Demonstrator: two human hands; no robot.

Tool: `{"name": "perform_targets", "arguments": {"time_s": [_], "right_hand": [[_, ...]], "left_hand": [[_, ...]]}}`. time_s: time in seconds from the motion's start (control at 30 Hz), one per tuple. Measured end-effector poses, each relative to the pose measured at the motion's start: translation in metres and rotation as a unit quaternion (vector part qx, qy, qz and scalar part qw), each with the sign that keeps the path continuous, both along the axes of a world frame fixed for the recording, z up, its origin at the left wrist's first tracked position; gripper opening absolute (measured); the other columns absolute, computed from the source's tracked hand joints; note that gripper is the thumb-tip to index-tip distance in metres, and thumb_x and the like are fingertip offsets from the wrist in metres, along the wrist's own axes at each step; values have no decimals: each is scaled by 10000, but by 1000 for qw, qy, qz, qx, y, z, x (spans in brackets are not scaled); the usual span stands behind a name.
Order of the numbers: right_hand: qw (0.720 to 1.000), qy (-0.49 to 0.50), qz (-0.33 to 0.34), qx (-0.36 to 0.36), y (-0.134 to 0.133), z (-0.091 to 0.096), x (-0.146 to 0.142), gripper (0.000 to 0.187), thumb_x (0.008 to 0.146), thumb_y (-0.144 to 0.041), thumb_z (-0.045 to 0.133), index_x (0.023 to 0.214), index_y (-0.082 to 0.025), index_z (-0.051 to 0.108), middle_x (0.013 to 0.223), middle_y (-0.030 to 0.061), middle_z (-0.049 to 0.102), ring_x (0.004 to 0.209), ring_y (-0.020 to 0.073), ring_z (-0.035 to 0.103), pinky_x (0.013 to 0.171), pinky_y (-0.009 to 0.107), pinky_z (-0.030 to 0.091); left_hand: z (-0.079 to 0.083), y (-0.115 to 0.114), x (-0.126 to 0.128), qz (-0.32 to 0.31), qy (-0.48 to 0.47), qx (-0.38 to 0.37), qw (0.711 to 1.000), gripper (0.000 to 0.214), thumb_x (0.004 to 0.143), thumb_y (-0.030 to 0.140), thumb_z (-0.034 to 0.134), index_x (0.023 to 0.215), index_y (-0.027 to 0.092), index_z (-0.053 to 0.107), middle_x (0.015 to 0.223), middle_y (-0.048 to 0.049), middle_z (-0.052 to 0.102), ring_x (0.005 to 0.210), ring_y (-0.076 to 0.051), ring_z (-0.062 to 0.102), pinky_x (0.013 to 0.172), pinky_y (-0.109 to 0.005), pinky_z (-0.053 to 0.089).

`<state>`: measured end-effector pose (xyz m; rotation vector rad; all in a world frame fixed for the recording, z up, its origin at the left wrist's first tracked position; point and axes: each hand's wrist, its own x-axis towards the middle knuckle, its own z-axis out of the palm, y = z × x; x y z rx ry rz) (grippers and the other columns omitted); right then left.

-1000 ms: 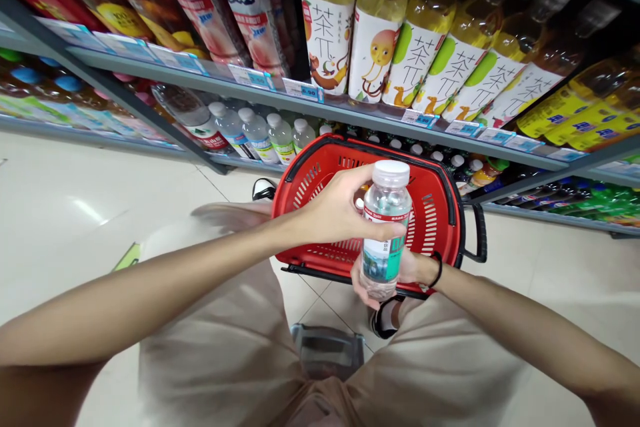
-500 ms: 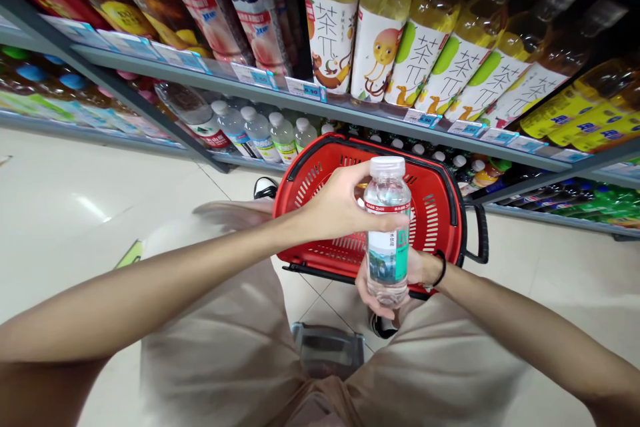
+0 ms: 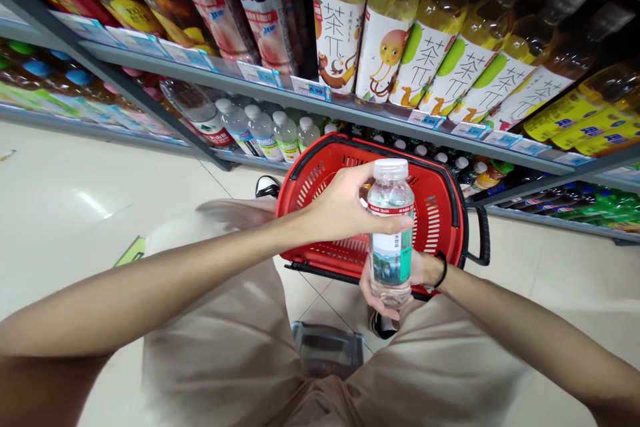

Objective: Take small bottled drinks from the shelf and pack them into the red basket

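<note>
A clear water bottle point(image 3: 392, 263) with a white cap and a white, red and green label stands upright between my hands. My left hand point(image 3: 345, 203) is wrapped round its upper half, thumb side toward the cap. Lower down, my right hand point(image 3: 374, 293), with a black band at the wrist, cups the bottle from behind and below; part of it is hidden by the bottle. Behind and beneath lies a red shopping basket point(image 3: 295, 213) with a black rim. Something small and amber shows beside my left fingers, mostly hidden.
Shelves ahead hold tea bottles point(image 3: 340, 20), peach-labelled bottles point(image 3: 265, 7) and yellow-labelled bottles point(image 3: 595, 120). White-capped bottles point(image 3: 260, 130) line the lower shelf. The basket's black handle point(image 3: 484, 237) sticks out right. A grey stool-like object point(image 3: 327, 347) sits between my legs.
The view has shifted slightly, so shelves and basket appear a little further right. Both hands keep the same hold on the bottle, which has barely turned.
</note>
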<state>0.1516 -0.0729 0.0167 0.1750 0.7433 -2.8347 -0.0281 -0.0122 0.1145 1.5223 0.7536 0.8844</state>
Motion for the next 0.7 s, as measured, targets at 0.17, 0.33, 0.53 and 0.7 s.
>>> {"name": "perform_targets", "arguments": {"time_s": [0.17, 0.33, 0.53, 0.7], "right_hand": [[1000, 16, -6, 6, -3, -6, 1, 678, 850, -739, 589, 791, -71, 684, 668, 151, 697, 415, 191, 572, 322, 251, 376], [1000, 18, 16, 20, -3, -5, 1, 719, 829, -783, 586, 781, -72, 680, 660, 156, 691, 431, 207, 593, 335, 260, 385], [999, 14, 27, 10, -2, -7, 1, 710, 778, -800, 619, 748, -93, 677, 617, 131, 673, 400, 196, 563, 336, 268, 406], [1000, -4, -8, 23, -2, -8, 0, 725, 835, -785, 560, 779, -71, 670, 624, 146, 669, 391, 191, 540, 296, 260, 366]], "left_hand": [[1, -2, 0, 9, 10, 12, 1000, 543, 677, 401, 944, 1088, 138, 706, 969, -64, 761, 848, -200, 699, 779, -294, 579], [1, -1, -1, 7, 21, 31, 999, 529, 686, 389, 939, 1087, 135, 706, 992, -69, 763, 851, -201, 703, 790, -296, 576], [2, -2, 0, 8, 25, 31, 999, 582, 673, 393, 943, 1131, 134, 695, 1007, -72, 768, 875, -218, 710, 801, -305, 582], [5, 4, -5, -8, 48, 35, 998, 545, 690, 424, 934, 1092, 136, 705, 979, -68, 772, 860, -221, 719, 780, -307, 586]]}}
